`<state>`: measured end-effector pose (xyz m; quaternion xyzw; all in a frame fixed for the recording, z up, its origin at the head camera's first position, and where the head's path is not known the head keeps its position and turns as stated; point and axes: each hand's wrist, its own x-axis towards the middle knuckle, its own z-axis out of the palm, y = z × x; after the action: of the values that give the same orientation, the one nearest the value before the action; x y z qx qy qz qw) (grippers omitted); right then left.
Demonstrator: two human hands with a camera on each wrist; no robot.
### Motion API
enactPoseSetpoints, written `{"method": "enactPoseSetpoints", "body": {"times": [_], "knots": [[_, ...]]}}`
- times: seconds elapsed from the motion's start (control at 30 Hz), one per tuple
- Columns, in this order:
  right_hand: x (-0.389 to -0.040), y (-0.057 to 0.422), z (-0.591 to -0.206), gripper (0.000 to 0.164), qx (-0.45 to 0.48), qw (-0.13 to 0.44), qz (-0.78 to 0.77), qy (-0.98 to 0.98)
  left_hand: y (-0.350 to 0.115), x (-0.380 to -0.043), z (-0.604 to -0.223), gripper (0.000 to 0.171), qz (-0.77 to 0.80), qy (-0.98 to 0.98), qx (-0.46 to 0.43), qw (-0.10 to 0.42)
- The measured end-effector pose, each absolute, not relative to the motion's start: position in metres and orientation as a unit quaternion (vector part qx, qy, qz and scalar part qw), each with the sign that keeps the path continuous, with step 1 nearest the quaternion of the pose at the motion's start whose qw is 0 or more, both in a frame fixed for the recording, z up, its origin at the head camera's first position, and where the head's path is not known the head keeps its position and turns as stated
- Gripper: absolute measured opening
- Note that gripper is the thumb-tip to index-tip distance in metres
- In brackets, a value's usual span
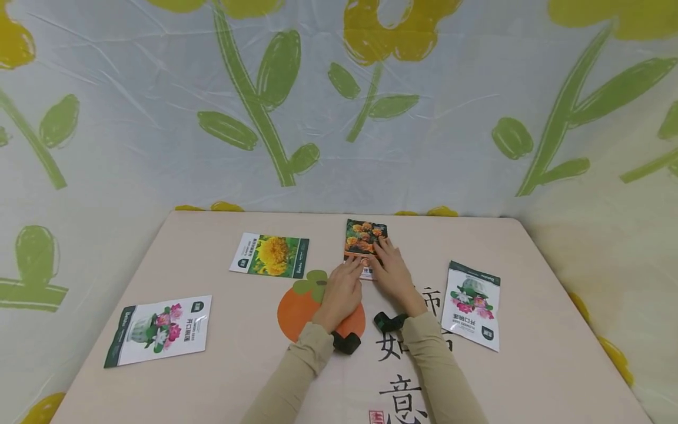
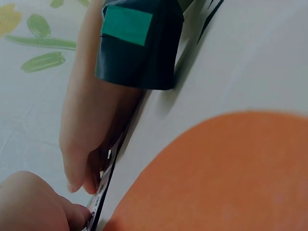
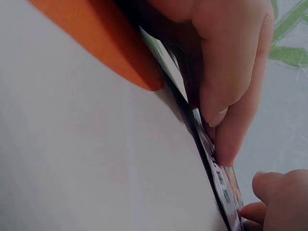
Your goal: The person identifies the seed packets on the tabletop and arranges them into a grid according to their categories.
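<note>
Both hands are at a seed packet (image 1: 365, 238) with orange flowers, lying flat near the table's far edge. My left hand (image 1: 341, 291) rests its fingertips on the packet's lower left part. Extended fingers of my right hand (image 1: 393, 272) lie along its right side, over the picture and the pale lower strip. From the left wrist, the packet (image 2: 101, 199) shows edge-on as a thin strip under the fingertips. The right wrist view shows the left hand (image 3: 231, 62) with fingertips down on the packet and the right hand (image 3: 284, 202) at its far end.
A yellow-flower packet (image 1: 272, 255) lies to the left. Two pink-flower packets lie farther out, one at the left (image 1: 159, 331) and another at the right (image 1: 471, 305). The tablecloth (image 1: 238, 377) bears a printed persimmon (image 1: 293, 312) and black characters. A flowered curtain (image 1: 424, 159) stands behind.
</note>
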<state>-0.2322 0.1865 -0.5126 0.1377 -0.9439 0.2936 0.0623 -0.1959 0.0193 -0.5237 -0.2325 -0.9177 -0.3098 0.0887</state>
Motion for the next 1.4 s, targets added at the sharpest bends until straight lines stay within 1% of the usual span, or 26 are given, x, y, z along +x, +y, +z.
{"method": "enactPoseSetpoints", "body": {"times": [0.4,0.7,0.9,1.2,1.4], "knots": [[-0.2365,0.187,-0.5094,0.053,0.145,0.081,0.293,-0.941,0.0204,-0.2016,-0.523,0.043,-0.291,-0.912,-0.27,0.1],[-0.2359,0.1881,-0.5136,0.051,0.147,0.094,0.309,-0.935,0.0203,-0.2015,-0.5242,0.044,-0.273,-0.925,-0.249,0.083],[-0.2341,0.1892,-0.5158,0.052,0.149,0.103,0.303,-0.935,0.0215,-0.2005,-0.5253,0.045,-0.271,-0.926,-0.248,0.085],[-0.2302,0.1888,-0.5165,0.056,0.138,0.089,0.286,-0.944,0.0237,-0.1985,-0.5287,0.048,-0.256,-0.934,-0.24,0.069],[-0.2304,0.1882,-0.5178,0.055,0.137,0.093,0.292,-0.942,0.0221,-0.1978,-0.5271,0.047,-0.253,-0.933,-0.246,0.077]]}}
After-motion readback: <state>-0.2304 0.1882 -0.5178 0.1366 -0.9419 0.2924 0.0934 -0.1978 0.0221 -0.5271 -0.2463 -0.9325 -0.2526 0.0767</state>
